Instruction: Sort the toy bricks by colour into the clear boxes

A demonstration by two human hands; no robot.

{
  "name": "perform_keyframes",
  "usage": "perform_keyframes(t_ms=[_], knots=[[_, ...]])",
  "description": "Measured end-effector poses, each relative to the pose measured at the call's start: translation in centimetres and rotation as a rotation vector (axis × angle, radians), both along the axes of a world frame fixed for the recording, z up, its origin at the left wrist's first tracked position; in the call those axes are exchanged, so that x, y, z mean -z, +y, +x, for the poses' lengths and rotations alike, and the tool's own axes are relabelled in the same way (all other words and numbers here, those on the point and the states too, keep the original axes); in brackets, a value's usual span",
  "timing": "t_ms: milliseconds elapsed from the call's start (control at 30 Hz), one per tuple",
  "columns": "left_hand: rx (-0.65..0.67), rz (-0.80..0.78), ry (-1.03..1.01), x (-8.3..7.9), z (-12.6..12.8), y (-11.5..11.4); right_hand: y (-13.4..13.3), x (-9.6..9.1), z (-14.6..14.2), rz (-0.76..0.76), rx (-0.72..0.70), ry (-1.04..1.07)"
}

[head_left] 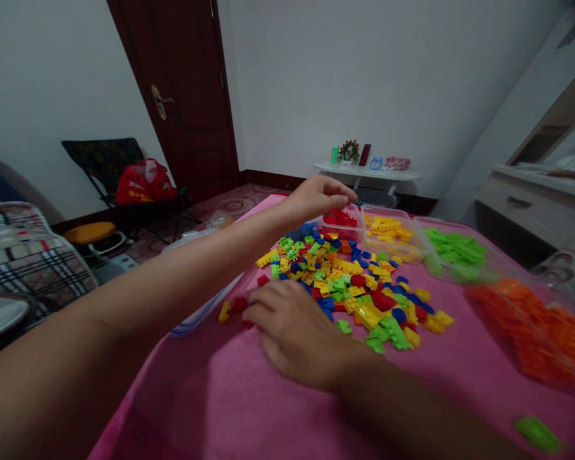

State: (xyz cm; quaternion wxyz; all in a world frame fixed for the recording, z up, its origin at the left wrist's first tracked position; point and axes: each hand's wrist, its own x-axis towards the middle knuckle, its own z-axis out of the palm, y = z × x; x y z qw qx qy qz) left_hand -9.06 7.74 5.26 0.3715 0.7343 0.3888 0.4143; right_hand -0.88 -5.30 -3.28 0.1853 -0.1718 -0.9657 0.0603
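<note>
Taking the loose pile of toy bricks as the clock's centre, as the seated person faces it, I see the left hand at twelve, above the clear box of red bricks. Its fingers bend loosely downward; I can't tell whether they pinch anything. The right hand lies low at eight o'clock, fingers curled together beside a stray red brick; whether it grips something is hidden from me. A careless sweep of that hand toward nine could push the stray yellow brick over the cloth's edge, since it lies just beside it. The left forearm passes over the pile's ten o'clock side, so dropping low might drag bricks along or bump the box wall. A release off the mark might land red among the yellow bricks at one. Boxes hem the far side: the green bricks stand past two, the orange bricks at three. The pink cloth gives most room around six and seven, though the right forearm crosses at five, and a lone green brick sits out at four.
</note>
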Motion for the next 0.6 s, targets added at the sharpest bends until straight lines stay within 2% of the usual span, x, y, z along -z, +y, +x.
perform_keyframes(t_ms=[67,133,233,333,467,600], knots=[[0.008,0.029,0.008,-0.5,0.5,0.0,-0.5,0.9,-2.5,0.075,-0.137,-0.052],[0.015,0.046,0.021,-0.6,0.8,-0.1,-0.5,1.9,-4.4,0.136,-0.189,-0.088],[-0.013,0.072,0.026,-0.2,0.2,-0.3,0.3,2.9,-5.3,0.183,-0.117,-0.116],[-0.133,0.073,-0.021,0.8,-1.5,0.1,1.2,3.2,-4.4,0.221,0.056,-0.156],[-0.424,0.117,-0.103,3.6,-3.6,1.5,1.6,3.1,-2.3,0.261,0.198,-0.190],[-0.645,0.202,-0.006,7.5,-4.1,2.4,1.4,2.8,-0.2,0.252,0.327,-0.232]])
